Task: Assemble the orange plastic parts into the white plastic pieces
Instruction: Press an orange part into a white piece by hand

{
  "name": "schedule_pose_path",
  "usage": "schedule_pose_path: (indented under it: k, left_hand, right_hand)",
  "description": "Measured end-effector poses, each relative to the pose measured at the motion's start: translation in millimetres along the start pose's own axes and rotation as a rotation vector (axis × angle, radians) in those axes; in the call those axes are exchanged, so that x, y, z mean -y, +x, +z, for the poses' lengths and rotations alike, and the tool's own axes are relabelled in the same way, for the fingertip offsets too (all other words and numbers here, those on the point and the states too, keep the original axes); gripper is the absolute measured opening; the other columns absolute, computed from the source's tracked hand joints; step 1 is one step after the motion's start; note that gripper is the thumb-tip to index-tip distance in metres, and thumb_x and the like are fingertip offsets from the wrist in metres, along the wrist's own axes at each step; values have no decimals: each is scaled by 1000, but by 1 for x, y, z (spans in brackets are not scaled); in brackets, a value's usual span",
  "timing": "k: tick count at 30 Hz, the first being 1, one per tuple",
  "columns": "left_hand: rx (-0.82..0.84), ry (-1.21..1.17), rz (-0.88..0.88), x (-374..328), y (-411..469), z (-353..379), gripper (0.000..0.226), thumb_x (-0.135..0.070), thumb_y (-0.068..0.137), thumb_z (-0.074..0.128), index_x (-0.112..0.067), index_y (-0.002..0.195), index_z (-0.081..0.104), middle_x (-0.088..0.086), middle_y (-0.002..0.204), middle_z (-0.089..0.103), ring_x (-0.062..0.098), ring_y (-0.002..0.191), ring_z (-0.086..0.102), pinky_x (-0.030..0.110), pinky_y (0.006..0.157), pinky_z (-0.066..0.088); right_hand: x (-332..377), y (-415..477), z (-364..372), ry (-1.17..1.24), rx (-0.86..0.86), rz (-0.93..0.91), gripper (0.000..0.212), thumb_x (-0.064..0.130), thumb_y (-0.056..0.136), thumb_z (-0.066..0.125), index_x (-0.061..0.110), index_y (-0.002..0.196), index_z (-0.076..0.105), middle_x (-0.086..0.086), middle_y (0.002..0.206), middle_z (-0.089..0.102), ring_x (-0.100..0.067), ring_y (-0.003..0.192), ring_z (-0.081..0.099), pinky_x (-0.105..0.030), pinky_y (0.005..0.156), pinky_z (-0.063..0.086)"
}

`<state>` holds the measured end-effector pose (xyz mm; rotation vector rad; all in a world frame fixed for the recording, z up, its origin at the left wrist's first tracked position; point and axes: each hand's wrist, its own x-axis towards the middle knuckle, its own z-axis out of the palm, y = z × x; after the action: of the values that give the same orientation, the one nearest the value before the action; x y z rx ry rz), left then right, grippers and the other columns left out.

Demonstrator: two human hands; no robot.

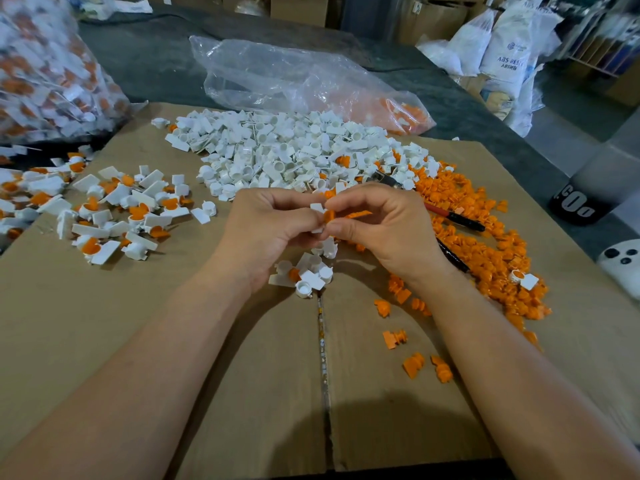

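Over the flat brown cardboard sheet (242, 358), the left hand (273, 226) curls round a small glossy white plastic piece (317, 206), while the right hand (384, 226) pinches a ribbed orange plastic part (330, 216) against it, seemingly at its socket. Bare cardboard lies nearer the person. The heap of white pieces (294, 150) sits just beyond the hands, with loose orange parts (491, 251) to the right.

Site: you are at a hand-assembly bench in a plastics factory or warehouse.

Evidence: your work surface is flattened cardboard (138, 323) laid over a dark-covered table (156, 64). Loose white plastic pieces (277, 150) and orange plastic parts (485, 244) lie on it in bulk heaps. A clear plastic bag (45, 74) at far left is packed with more. Behind, cardboard cartons (298, 8) and white sacks (509, 53), one printed "ABS RESIN", stand by a bare grey floor (571, 133).
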<state>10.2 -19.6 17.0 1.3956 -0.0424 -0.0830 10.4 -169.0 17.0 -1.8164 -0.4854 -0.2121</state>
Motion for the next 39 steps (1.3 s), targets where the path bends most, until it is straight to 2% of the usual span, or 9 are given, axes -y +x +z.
schedule_pose_path:
  k: [3, 6, 10, 15, 22, 27, 32, 35, 39]
  left_hand:
    - [-21, -15, -3, 0, 1, 0, 26, 13, 70, 66, -12, 64, 73, 6, 65, 71, 18, 55, 65, 22, 54, 56]
    - [-40, -30, -18, 1, 1, 0, 27, 13, 69, 66, -13, 61, 70, 6, 59, 68, 17, 52, 65, 22, 53, 56]
    - [-37, -57, -49, 1, 1, -1, 24, 13, 69, 67, -9, 60, 65, 3, 56, 67, 15, 50, 64, 19, 48, 52]
    - [21, -121, -94, 2, 2, -2, 16, 11, 68, 68, -5, 67, 67, 8, 65, 69, 17, 55, 66, 18, 53, 54]
    - [48, -98, -90, 2, 2, -3, 13, 10, 71, 65, -3, 71, 64, 7, 60, 67, 15, 54, 66, 17, 51, 52]
    - [35, -14, -68, 1, 1, -2, 20, 12, 70, 66, -5, 62, 62, 5, 55, 65, 14, 50, 64, 17, 49, 51]
    - [14, -19, -54, -1, 1, -2, 19, 12, 70, 67, -5, 62, 63, 5, 54, 66, 15, 50, 64, 19, 50, 53]
    - [20, -40, -57, -2, 0, -2, 23, 12, 69, 68, -7, 58, 64, 5, 56, 66, 15, 50, 64, 19, 49, 52]
    - [8, -35, -72, -3, 1, -3, 30, 12, 67, 69, -12, 48, 67, 5, 53, 65, 14, 48, 64, 17, 47, 51]
  right_hand:
    - [0, 0, 0, 2, 2, 9, 30, 7, 64, 73, 23, 88, 63, 3, 84, 63, -7, 79, 64, -24, 77, 54]
    - [-1, 0, 1, -7, 12, 22, 33, 0, 66, 74, 20, 89, 64, 1, 84, 65, -11, 79, 66, -26, 77, 55]
    - [-2, 0, 2, 19, 4, 35, 34, -6, 67, 72, 15, 93, 64, 0, 81, 67, -9, 75, 68, -21, 72, 54]
    - [-2, -1, 0, 26, -46, 48, 35, -6, 67, 72, 14, 95, 65, 4, 75, 67, -4, 69, 67, -15, 67, 52]
    - [-2, -1, -1, 44, -16, 67, 31, -7, 67, 72, 18, 85, 67, 5, 75, 68, -5, 72, 68, -15, 67, 52]
    - [-3, -2, 3, -9, -14, 38, 38, -5, 66, 73, 16, 96, 65, 5, 79, 66, -5, 74, 66, -21, 74, 54]
    - [-2, 0, 0, 49, 31, 73, 51, -8, 62, 74, 24, 99, 59, 0, 85, 64, -6, 75, 66, -21, 74, 54]
    - [-2, 0, -1, 66, 25, 46, 51, -12, 63, 72, 20, 101, 60, 1, 85, 65, -5, 76, 67, -19, 72, 54]
    - [-4, -1, 1, 86, 23, 18, 47, -16, 66, 68, 5, 108, 58, -1, 83, 65, -4, 73, 67, -16, 69, 52]
